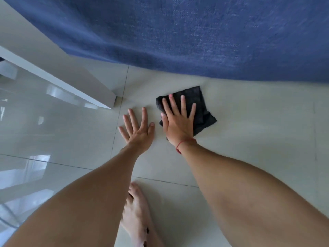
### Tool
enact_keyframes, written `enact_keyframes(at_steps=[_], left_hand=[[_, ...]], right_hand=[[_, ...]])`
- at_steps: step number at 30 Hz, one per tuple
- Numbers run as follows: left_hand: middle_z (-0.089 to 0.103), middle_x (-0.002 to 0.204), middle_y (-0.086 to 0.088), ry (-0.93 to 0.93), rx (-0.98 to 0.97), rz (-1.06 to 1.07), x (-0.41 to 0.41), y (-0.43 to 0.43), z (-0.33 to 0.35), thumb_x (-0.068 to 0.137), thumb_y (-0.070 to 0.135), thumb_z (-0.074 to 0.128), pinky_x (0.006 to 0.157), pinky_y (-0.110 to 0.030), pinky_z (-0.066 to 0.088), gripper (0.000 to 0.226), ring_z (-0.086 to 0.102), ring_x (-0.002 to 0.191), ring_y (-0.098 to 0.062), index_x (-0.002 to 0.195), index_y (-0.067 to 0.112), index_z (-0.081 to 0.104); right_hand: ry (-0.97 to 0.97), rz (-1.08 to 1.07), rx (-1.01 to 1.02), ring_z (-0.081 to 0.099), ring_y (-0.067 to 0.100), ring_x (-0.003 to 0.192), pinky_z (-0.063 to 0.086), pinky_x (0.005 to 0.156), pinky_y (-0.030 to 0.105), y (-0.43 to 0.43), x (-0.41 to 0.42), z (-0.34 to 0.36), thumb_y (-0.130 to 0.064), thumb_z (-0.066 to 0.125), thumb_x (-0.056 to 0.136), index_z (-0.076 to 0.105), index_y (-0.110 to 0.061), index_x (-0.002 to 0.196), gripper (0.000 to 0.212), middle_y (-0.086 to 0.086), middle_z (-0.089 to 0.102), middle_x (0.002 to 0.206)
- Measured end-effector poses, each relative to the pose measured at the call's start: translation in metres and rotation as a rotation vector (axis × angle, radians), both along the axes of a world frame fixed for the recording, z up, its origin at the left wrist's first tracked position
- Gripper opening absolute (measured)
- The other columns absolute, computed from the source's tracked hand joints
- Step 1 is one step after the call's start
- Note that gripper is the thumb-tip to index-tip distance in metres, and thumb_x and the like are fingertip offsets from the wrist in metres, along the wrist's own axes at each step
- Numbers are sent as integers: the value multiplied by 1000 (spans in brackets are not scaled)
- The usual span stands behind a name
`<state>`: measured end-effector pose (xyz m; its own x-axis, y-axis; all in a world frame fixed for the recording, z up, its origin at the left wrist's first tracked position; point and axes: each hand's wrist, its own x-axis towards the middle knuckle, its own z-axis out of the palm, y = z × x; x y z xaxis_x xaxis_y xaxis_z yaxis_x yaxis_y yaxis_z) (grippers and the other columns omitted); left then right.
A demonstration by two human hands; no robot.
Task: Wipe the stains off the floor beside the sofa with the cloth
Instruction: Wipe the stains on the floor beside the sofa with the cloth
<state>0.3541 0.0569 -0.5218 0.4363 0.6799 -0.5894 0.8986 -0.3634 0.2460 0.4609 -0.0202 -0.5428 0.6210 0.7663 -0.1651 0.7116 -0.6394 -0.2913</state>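
Note:
A folded black cloth (201,106) lies flat on the pale tiled floor (258,132), just in front of the blue sofa (195,36). My right hand (179,120) presses down on the cloth with spread fingers and covers its left half. A red string circles that wrist. My left hand (139,129) rests flat on the bare tile to the left of the cloth, fingers apart, holding nothing. I can make out no stains on the floor.
A white table leg (99,94) stands on the floor just left of my left hand, with the white tabletop above it. My bare foot (138,214) is planted on the tile below the hands. Glossy tiles reflect light at the left.

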Motion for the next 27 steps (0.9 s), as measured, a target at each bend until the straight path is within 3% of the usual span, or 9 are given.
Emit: enact_keyframes(at_steps=[4, 6, 11, 16, 22, 27], left_hand=[[-37, 155, 0, 4, -15, 8, 2, 0, 2, 100, 48, 19, 113, -49, -21, 61, -35, 143, -20, 150, 44, -17], [-38, 155, 0, 15, -34, 0, 2, 1, 4, 100, 47, 19, 113, -49, -21, 62, -35, 143, -21, 150, 44, -17], [-38, 155, 0, 10, -50, 2, 1, 4, 5, 100, 47, 20, 113, -49, -21, 62, -35, 143, -21, 149, 45, -17], [-38, 154, 0, -7, -49, -1, 0, 4, 4, 100, 47, 21, 112, -49, -22, 62, -36, 142, -21, 149, 45, -17], [-38, 155, 0, -14, -46, -5, 1, 3, 5, 100, 45, 20, 111, -49, -23, 61, -36, 142, -21, 149, 45, -17], [-39, 154, 0, 5, -46, -8, 2, 2, 6, 100, 45, 19, 111, -50, -23, 61, -37, 142, -21, 148, 45, -19]], right_hand=[[-83, 309, 22, 30, 26, 144, 16, 116, 52, -61, 2, -1, -40, 37, 97, 38, -27, 145, 49, -5, 37, 154], [-123, 342, 8, 36, 24, 141, 19, 115, 46, -92, 18, -3, -40, 39, 96, 42, -27, 142, 49, -5, 42, 151], [-114, -92, -55, 33, 23, 143, 16, 116, 46, -138, 66, 0, -41, 28, 96, 41, -25, 144, 52, -5, 38, 153], [-23, -444, -50, 6, 25, 150, 0, 117, 56, -95, 82, 0, -39, 25, 101, 24, -27, 150, 50, -9, 18, 160], [10, -542, -8, 0, 31, 150, -4, 113, 65, -28, 59, 0, -38, 23, 102, 20, -25, 151, 51, -8, 12, 162], [-12, -452, 71, 29, 36, 143, 13, 109, 68, 7, -2, 2, -37, 36, 96, 43, -21, 143, 49, -2, 40, 152]])
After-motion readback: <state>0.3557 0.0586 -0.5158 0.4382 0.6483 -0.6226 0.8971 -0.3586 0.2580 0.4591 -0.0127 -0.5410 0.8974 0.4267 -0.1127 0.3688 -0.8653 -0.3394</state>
